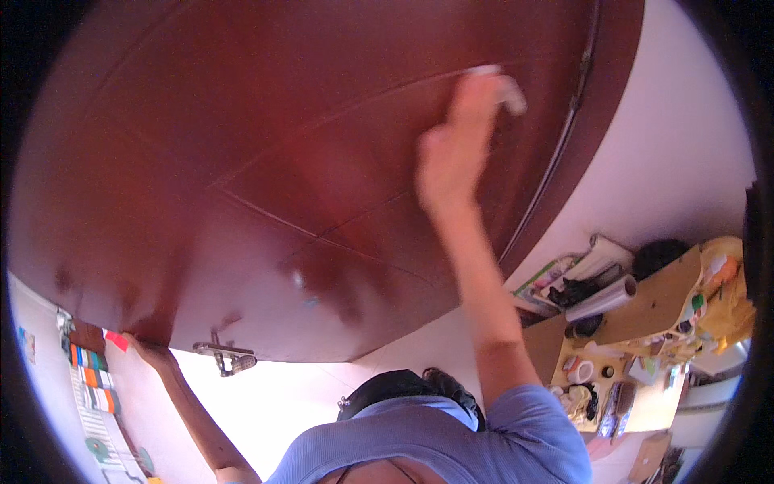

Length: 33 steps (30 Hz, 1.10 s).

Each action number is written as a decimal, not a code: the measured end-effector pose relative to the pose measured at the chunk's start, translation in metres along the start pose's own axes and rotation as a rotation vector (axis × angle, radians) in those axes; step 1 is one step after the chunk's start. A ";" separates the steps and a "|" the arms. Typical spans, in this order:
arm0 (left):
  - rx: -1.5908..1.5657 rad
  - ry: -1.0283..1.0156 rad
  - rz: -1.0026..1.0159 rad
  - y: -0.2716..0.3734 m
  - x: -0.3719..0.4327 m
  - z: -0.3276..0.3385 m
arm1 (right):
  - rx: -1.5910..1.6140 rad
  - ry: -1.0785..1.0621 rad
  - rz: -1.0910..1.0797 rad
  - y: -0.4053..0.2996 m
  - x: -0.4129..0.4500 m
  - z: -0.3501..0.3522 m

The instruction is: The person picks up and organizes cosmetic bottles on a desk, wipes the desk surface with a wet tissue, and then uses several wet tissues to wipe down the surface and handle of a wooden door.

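A large reddish-brown wooden door (351, 175) with a glossy surface and grooved panel lines spans the view before me. My right hand (453, 157) is raised against its upper right part and blurred; it is closed around a white thing, seemingly a cloth (511, 97), which lies at the door's surface. At the lower left, my left hand (148, 351) is by the door's edge, with a small red item (116, 340) at its fingertips, perhaps a cloth. Whether that hand grips it is unclear. A metal door handle (225, 351) sticks out from the door's lower edge.
At the right, a wooden table (653, 417) holds a white tape roll and various small items. Rolled sheets (601, 297) lean by the pale wall. A metal strip (544, 181) runs along the door's right side. Striped folded textiles (97, 378) are at the far left.
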<state>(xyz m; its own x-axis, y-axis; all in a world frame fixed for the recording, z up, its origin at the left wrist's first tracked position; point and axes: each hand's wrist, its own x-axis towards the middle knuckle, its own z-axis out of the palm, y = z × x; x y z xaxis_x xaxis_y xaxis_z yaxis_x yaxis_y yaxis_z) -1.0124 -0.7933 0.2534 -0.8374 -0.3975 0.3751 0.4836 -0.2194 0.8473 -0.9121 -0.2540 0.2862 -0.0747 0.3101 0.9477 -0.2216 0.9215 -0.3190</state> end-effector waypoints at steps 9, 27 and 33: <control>-0.120 -0.035 -0.053 -0.022 0.031 -0.057 | -0.003 -0.867 -0.234 -0.091 0.012 0.009; -0.198 0.018 0.002 -0.035 0.000 0.001 | -0.258 0.098 -0.282 -0.040 0.188 -0.010; -0.155 -0.039 -0.001 0.005 -0.008 -0.010 | -0.049 -0.445 -0.825 -0.230 0.079 0.074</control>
<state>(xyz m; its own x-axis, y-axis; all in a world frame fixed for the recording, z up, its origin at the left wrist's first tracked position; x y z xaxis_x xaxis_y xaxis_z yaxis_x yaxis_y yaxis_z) -1.0010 -0.8004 0.2505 -0.8455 -0.3633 0.3913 0.5141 -0.3558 0.7805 -0.9389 -0.4586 0.4343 -0.2798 -0.5545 0.7837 -0.3300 0.8221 0.4639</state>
